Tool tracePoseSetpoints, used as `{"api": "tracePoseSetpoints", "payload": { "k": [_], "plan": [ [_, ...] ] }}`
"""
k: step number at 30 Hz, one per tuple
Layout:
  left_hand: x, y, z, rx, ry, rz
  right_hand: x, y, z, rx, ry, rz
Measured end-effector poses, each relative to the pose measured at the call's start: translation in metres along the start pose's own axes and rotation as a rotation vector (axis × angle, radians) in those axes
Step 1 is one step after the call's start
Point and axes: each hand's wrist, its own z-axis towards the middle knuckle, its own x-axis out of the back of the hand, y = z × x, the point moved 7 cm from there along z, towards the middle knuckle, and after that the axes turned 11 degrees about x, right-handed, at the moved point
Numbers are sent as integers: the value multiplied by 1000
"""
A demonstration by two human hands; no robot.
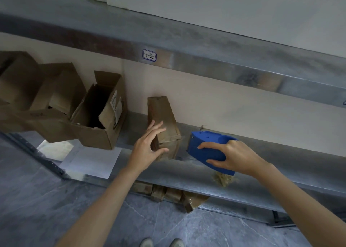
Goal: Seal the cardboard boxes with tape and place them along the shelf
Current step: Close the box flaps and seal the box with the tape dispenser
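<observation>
On the shelf [187, 173] a closed box [164, 123] stands in the middle, against the back wall. The left hand [148, 147] touches its left side. To its right sits the tape dispenser [206, 149] (under the right hand [234, 158]). An open box [101, 115] lies left, well apart.

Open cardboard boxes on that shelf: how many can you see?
2 clearly: one open brown cardboard box left of the taped box, another beyond it. The far-left stack is blurred; more may be hidden.
</observation>
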Motion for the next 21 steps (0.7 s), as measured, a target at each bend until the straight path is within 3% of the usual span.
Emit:
{"api": "tracePoseSetpoints", "payload": {
  "k": [21],
  "plan": [
    [1,-2,0,-27,4,10,12,6,-10,-22,45,-72]
  ]
}}
